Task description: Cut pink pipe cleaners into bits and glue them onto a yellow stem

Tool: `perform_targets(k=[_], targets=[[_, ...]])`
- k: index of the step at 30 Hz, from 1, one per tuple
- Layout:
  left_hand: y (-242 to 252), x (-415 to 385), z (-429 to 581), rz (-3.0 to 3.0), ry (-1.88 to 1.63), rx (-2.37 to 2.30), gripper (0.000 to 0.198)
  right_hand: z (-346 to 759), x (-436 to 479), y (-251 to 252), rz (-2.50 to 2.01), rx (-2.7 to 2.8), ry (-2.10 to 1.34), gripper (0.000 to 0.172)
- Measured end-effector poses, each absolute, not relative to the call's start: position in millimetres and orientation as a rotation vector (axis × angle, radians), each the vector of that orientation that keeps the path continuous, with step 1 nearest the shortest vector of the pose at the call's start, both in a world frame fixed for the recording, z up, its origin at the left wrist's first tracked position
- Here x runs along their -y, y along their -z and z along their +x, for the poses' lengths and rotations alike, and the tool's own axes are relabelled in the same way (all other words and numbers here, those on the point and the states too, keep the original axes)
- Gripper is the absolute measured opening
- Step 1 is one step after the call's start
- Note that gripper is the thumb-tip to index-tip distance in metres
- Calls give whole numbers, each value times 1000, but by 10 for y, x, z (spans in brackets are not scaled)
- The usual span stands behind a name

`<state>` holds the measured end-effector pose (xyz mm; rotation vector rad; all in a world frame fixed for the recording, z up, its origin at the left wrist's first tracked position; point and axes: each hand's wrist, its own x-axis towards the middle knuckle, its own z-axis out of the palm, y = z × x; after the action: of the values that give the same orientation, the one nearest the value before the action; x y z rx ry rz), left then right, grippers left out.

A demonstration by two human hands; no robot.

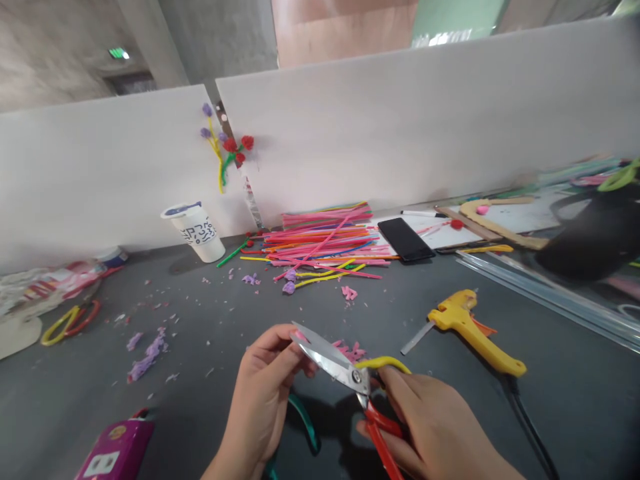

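Note:
My left hand [270, 380] pinches a small pink fuzzy piece [300, 335], most likely pipe cleaner, between thumb and fingertips. My right hand [425, 413] grips scissors [330, 360] with one yellow and one red handle. Their blades are parted around the pink piece at my left fingertips. Behind the blades lies a small heap of cut pink pieces [353, 351]. A teal-handled tool [303, 423] rests on the table below my hands, partly hidden by the left one.
A yellow glue gun [465, 327] with a black cord lies at right. Pink pipe cleaners [320, 240] are piled behind, beside a phone [406, 239]. A white cup [195, 232], second scissors [70, 323], purple scraps [147, 357] and a purple box [117, 450] are at left.

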<state>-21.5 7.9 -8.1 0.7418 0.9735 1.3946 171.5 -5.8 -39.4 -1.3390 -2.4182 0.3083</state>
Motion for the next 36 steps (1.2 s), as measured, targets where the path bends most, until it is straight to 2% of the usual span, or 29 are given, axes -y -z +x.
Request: perform_targets(k=[36], targets=[[69, -76, -273, 733, -1348, -864, 3, 1712, 73, 365, -1182, 2382, -278, 18]])
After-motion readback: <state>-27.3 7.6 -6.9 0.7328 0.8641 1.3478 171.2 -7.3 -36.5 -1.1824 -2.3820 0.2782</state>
